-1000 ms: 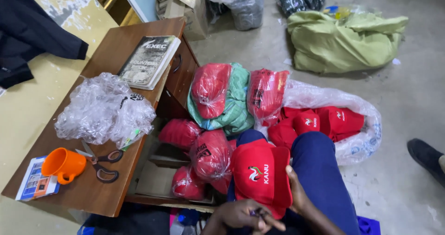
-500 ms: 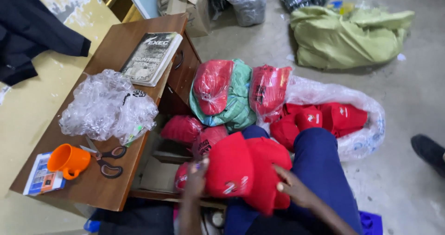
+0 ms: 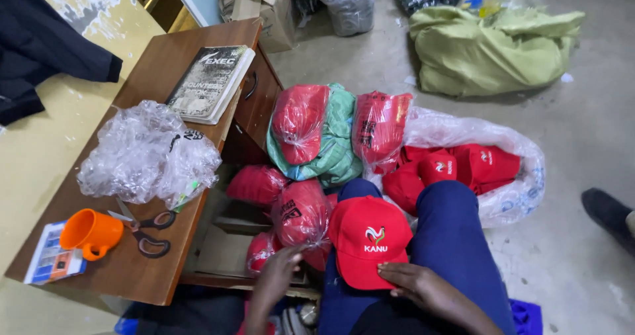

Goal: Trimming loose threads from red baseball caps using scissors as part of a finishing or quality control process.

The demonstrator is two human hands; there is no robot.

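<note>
Red cap (image 3: 368, 246) (white emblem) under right hand (image 3: 415, 283)

A red cap (image 3: 368, 248) lies on the person's lap, crown up and brim toward the body — a small rooster emblem on its front. Just left of it sits a plastic-wrapped red cap bundle (image 3: 301, 214) — shiny, crumpled, upright.

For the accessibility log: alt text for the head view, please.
A red cap lies on the seated person's lap under the right hand, while the left hand touches a bagged red cap beside a wooden desk.
</note>
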